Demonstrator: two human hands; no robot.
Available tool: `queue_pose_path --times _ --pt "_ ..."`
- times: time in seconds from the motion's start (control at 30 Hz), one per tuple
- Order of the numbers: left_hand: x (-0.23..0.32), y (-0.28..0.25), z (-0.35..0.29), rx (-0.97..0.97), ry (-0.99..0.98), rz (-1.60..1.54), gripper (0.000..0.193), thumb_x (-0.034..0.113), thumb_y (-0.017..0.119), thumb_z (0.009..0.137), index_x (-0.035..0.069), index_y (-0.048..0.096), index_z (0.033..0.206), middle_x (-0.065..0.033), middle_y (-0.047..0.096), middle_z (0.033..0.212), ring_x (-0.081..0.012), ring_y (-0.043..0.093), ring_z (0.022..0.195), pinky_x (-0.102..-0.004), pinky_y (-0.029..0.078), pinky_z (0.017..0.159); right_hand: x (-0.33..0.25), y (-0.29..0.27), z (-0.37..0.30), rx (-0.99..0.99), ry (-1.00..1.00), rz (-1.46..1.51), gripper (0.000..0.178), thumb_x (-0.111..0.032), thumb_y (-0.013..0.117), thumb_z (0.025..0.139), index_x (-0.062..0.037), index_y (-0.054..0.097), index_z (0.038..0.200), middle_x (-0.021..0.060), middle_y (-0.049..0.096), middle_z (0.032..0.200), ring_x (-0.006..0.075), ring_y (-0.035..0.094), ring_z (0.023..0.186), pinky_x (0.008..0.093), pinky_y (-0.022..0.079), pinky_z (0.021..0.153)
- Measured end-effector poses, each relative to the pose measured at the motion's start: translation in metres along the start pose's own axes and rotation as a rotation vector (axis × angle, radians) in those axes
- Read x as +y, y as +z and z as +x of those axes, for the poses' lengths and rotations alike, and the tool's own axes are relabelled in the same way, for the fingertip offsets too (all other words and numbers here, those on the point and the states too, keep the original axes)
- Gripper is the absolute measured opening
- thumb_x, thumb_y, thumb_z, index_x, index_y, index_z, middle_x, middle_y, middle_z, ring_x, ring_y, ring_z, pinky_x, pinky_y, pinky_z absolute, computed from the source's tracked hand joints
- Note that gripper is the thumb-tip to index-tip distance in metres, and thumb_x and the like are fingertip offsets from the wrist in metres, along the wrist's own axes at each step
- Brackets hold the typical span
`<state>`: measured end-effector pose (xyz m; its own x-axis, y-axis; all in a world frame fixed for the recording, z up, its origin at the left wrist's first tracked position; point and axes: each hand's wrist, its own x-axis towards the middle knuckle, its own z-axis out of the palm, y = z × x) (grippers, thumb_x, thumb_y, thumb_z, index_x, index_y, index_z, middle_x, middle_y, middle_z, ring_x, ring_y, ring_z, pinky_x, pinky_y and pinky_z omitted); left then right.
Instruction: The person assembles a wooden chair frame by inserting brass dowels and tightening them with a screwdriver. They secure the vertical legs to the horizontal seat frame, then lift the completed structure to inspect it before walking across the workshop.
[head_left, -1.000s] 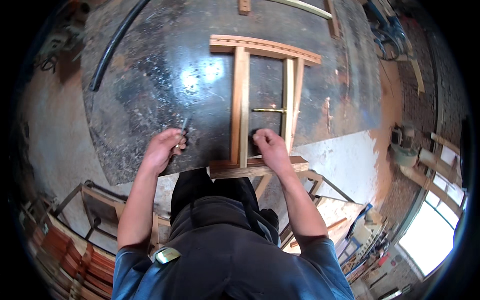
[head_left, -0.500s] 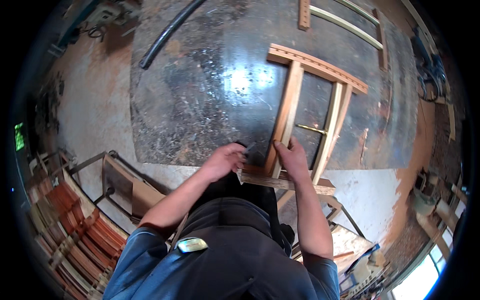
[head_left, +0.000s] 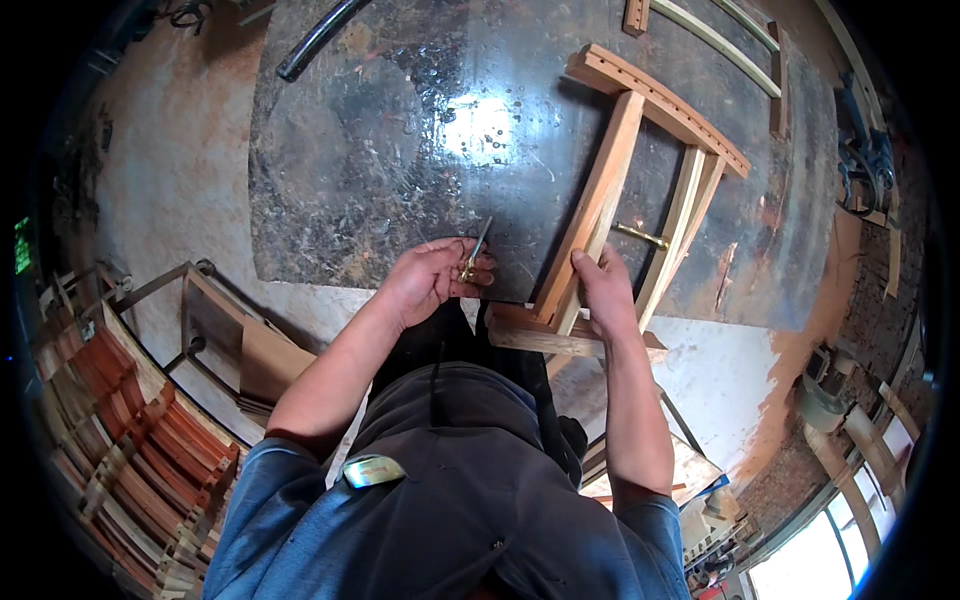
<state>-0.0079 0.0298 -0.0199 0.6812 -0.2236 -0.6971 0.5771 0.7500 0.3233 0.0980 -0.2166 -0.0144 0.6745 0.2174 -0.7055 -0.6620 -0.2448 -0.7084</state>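
Note:
A wooden frame leans over the near edge of the dark worktable, tilted, its far rail dotted with a row of holes. My right hand grips its left side bar near the lower end. A brass-coloured bolt sticks out inward from the opposite bar. My left hand is closed, palm partly up, left of the frame. In its fingers are a thin grey metal rod and small brass-coloured hardware, whose exact kind I cannot make out.
The dark, stained worktable spreads in front of me. A second wooden frame lies at its far right, a black tube at its far left. Stacked reddish wooden parts stand at the lower left. A clamp-like blue tool sits beyond the right edge.
The frame has tilted, its far end rising in view, with my right hand still on it. My left hand has turned, bringing the rod and brass-coloured hardware into sight.

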Motion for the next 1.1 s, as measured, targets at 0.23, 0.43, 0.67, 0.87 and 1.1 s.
queue_pose_path --times 0.23,0.43,0.67,0.87,1.1 --pt "0.002 0.002 0.0 -0.011 -0.013 0.001 0.032 0.022 0.043 0.099 -0.001 0.054 0.118 -0.0196 0.063 0.111 -0.0317 0.063 0.1 -0.0392 0.053 0.081 -0.017 -0.035 -0.041 -0.089 -0.044 0.207 0.032 -0.016 0.053 0.095 0.0015 0.048 0.121 0.0066 0.061 0.104 0.0122 0.056 0.095 0.0294 0.044 0.087" --pt "-0.003 0.0 -0.003 0.028 -0.01 0.136 0.026 0.006 0.046 0.095 -0.002 0.054 0.119 -0.0156 0.064 0.108 -0.0261 0.066 0.094 -0.0318 0.055 0.074 -0.027 -0.07 -0.08 0.051 -0.072 0.284 0.033 -0.019 0.057 0.092 0.0003 0.048 0.118 0.0067 0.061 0.098 0.0142 0.059 0.086 0.0304 0.049 0.081" --pt "-0.002 0.008 0.001 0.01 -0.054 0.127 0.033 -0.009 0.044 0.084 -0.002 0.056 0.114 -0.0137 0.063 0.106 -0.0253 0.064 0.092 -0.0272 0.051 0.069 -0.033 -0.098 -0.099 0.022 -0.111 0.376 0.033 -0.021 0.061 0.091 -0.0006 0.049 0.114 0.0074 0.061 0.092 0.0159 0.06 0.081 0.0306 0.052 0.073" --pt "0.008 0.026 0.005 -0.112 0.011 0.144 0.036 -0.012 0.045 0.082 0.0 0.057 0.114 -0.0068 0.062 0.101 -0.0167 0.063 0.086 -0.0267 0.05 0.072 -0.026 -0.043 -0.06 0.161 -0.153 0.06 0.03 -0.019 0.063 0.09 0.0003 0.055 0.111 0.0074 0.064 0.094 0.0128 0.059 0.082 0.0293 0.05 0.074" --pt "0.015 0.049 0.005 0.107 0.11 0.407 0.032 -0.006 0.05 0.088 -0.001 0.058 0.118 -0.0071 0.062 0.102 -0.0148 0.062 0.087 -0.0266 0.051 0.074 -0.019 0.014 -0.009 0.205 -0.166 -0.403 0.04 -0.028 0.064 0.085 0.0047 0.056 0.106 0.0252 0.064 0.094 0.0372 0.063 0.091 0.0415 0.048 0.08"
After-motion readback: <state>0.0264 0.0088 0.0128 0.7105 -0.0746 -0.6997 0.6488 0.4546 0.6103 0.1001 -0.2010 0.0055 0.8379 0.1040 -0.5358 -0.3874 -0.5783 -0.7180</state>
